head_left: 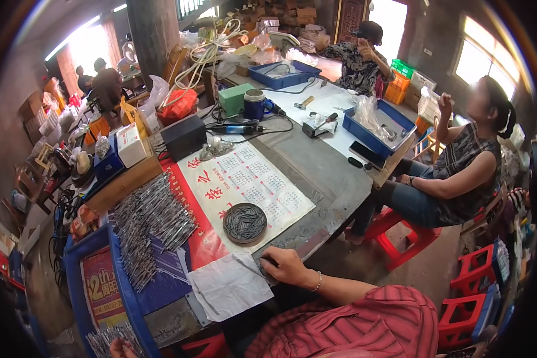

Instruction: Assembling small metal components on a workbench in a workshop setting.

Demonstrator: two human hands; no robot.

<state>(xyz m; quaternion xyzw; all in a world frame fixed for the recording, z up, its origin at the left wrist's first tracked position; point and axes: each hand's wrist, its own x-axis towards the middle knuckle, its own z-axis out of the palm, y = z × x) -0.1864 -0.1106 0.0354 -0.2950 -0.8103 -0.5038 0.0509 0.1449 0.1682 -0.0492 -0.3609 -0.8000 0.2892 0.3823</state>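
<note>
The table (pixel 334 173) fills the centre, a calendar sheet (pixel 244 185) spread on it. At ten o'clock from the sheet's middle lies a heap of metal rods (pixel 152 221). A round dish (pixel 244 222) of dark pins sits at the sheet's six o'clock edge. At five o'clock from the dish the right hand (pixel 286 267) rests, fingers curled on a thin rod (pixel 252 267) over white paper (pixel 227 286). The left hand (pixel 120 348), at the frame's seven o'clock, pinches rods; its opening I cannot tell.

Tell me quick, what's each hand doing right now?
Left hand: only its edge shows by the small metal pieces; cannot tell.
Right hand: closed, fingers curled on the table edge, holding nothing visible.
</note>
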